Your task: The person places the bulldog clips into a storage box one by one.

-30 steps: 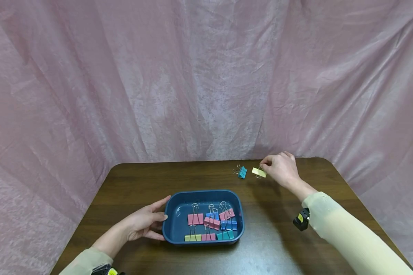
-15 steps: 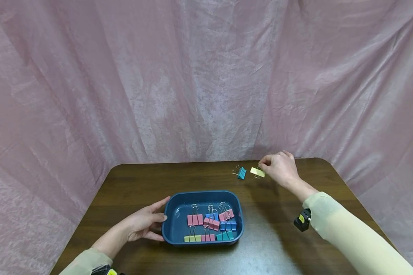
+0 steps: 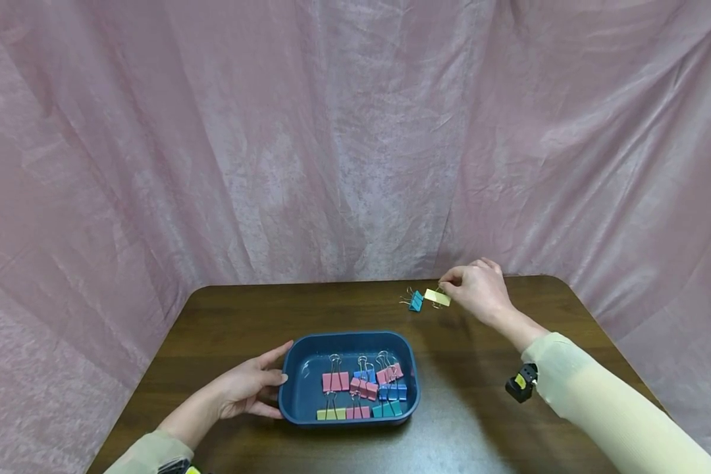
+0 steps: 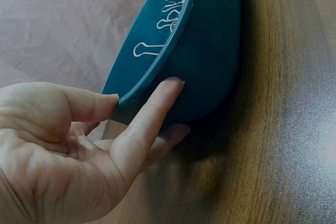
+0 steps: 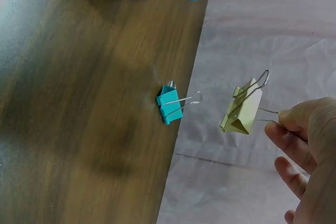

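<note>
Between thumb and fingertips, my right hand pinches one wire handle of a yellow binder clip, near the table's far edge. Just left of it in the head view lies a teal binder clip, its wire handles pointing left. In the head view the two clips are very close; the right wrist view shows a gap. My left hand holds the left end of a dark blue tray, thumb at the rim and fingers against the outer wall. Pink binder clips, blue, teal and yellow ones lie inside, wire handles up.
The brown wooden table has rounded far corners. A pink curtain hangs right behind its far edge. Bare wood lies between the tray and my right forearm.
My right hand has shifted slightly left with the yellow clip, closing in on the teal clip. The left hand and tray keep their place.
</note>
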A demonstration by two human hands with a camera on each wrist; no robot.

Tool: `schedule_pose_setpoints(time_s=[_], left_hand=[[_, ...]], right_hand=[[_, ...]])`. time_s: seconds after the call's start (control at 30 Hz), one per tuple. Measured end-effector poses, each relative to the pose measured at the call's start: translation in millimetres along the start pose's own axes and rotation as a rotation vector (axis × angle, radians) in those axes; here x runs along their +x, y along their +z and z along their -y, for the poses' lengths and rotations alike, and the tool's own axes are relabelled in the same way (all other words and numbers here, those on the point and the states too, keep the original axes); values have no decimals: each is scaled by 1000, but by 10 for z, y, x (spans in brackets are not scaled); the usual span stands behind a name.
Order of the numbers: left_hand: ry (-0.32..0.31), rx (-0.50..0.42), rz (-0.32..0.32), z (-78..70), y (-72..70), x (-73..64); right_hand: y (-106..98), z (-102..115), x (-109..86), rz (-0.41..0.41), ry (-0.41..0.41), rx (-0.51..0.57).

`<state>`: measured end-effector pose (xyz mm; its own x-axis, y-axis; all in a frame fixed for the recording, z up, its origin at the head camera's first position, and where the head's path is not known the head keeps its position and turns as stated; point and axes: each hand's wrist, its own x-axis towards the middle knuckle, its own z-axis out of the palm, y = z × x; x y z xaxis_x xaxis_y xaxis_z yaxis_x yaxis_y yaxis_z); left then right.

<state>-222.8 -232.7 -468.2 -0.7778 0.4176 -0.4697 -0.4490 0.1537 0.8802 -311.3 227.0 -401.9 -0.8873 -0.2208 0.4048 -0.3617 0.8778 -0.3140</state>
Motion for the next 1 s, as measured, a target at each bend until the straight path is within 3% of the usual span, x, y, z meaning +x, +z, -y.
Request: schedule_pose_setpoints(time_s=[1.0], left_hand=[[7, -5, 15, -7, -25, 10]], right_hand=[[-93, 547, 75, -7, -113, 72]])
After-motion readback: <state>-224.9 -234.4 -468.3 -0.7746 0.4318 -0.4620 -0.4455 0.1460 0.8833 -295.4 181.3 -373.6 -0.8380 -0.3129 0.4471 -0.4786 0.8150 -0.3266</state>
